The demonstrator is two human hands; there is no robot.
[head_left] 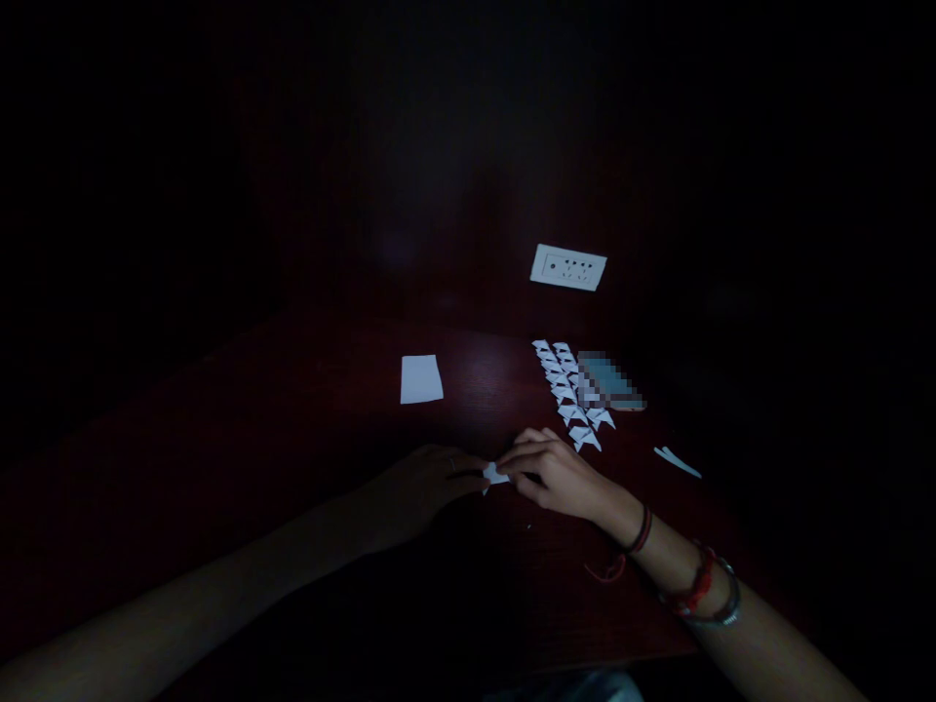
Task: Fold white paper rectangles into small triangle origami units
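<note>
Between my two hands, low over the dark table, is a small piece of folded white paper (495,475). The fingers of my left hand (437,478) close on its left edge. My right hand (557,473) has its fingertips pressed on the paper's right side. Beyond my right hand, several small folded white paper figures (571,413) stand in two slanting rows. The paper's underside and parts of my fingertips are hidden.
A white sheet of paper (421,379) lies further back on the dark red table (329,390). A blurred-out flat device (612,381) rests beside the rows. Thin paper strips (677,461) lie at the right. A socket plate (568,268) is on the wall behind.
</note>
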